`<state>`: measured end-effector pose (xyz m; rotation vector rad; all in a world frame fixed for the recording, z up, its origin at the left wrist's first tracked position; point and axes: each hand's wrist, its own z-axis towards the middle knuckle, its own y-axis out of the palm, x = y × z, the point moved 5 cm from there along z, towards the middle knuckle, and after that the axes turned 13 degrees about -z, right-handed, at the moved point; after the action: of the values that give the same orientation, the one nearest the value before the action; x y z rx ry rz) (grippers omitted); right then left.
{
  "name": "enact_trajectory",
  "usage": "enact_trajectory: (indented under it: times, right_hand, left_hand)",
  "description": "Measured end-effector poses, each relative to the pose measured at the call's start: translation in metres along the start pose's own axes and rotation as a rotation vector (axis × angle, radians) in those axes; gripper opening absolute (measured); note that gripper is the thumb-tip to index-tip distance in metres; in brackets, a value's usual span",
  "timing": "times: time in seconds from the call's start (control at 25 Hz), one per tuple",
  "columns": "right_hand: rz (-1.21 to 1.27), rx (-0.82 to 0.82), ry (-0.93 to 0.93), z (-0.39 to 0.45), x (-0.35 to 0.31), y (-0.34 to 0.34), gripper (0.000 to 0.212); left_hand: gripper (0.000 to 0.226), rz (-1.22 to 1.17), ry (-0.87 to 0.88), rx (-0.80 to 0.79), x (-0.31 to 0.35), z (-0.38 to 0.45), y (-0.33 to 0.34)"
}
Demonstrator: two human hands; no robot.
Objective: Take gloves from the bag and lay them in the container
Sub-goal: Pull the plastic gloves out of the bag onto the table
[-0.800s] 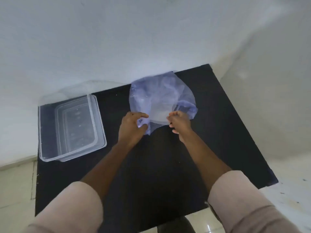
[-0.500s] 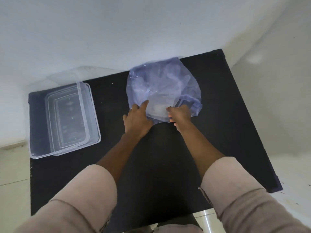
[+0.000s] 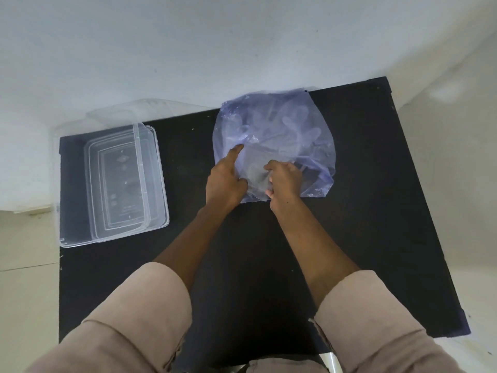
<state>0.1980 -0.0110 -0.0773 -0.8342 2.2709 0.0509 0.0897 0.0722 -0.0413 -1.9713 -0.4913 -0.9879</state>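
Observation:
A translucent blue plastic bag (image 3: 274, 135) lies at the back middle of the black table (image 3: 376, 211). Pale gloves (image 3: 295, 127) show through its film. My left hand (image 3: 226, 181) holds the bag's near left edge, with one finger stretched out along the film. My right hand (image 3: 283, 181) is closed on the bag's near edge beside it, bunching the plastic. A clear plastic container (image 3: 150, 168) stands at the table's left, with nothing in it that I can see.
The container's clear lid (image 3: 113, 114) leans behind it against the white wall (image 3: 215, 49). The table's right and front edges drop to a pale tiled floor (image 3: 24, 278).
My left hand has shifted onto the bag's edge and stretched a finger over the film. My right hand keeps its grip. The camera has tilted, so the table sits a little lower in view.

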Motion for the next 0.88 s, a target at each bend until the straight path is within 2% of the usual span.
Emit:
enact_trajectory:
  times: [0.04,0.12,0.28,0.4,0.6,0.88]
  right_hand:
    - [0.046,-0.008,0.044,-0.001,0.003,0.003,0.011]
    - [0.106,0.008,0.101,0.002,0.009,0.004,0.026]
    - [0.051,0.188,0.056,0.003,0.015,-0.012,0.051]
    - [0.038,0.121,0.106,-0.001,0.010,-0.013,0.064]
    - [-0.048,-0.040,0.102,0.002,-0.003,-0.009,0.037]
    - [0.021,-0.108,0.183,0.002,-0.001,0.012,0.042]
  left_hand:
    - [0.077,-0.001,0.005,-0.001,0.000,-0.001,0.000]
    - [0.077,0.003,0.018,-0.005,0.000,-0.002,0.001]
    - [0.076,0.019,0.025,-0.024,-0.001,-0.004,0.000]
    - [0.077,0.048,-0.001,-0.030,-0.002,-0.003,0.001]
    - [0.077,0.045,0.001,-0.075,-0.001,-0.005,0.004]
    - [0.076,0.013,-0.024,-0.076,-0.012,-0.002,0.000]
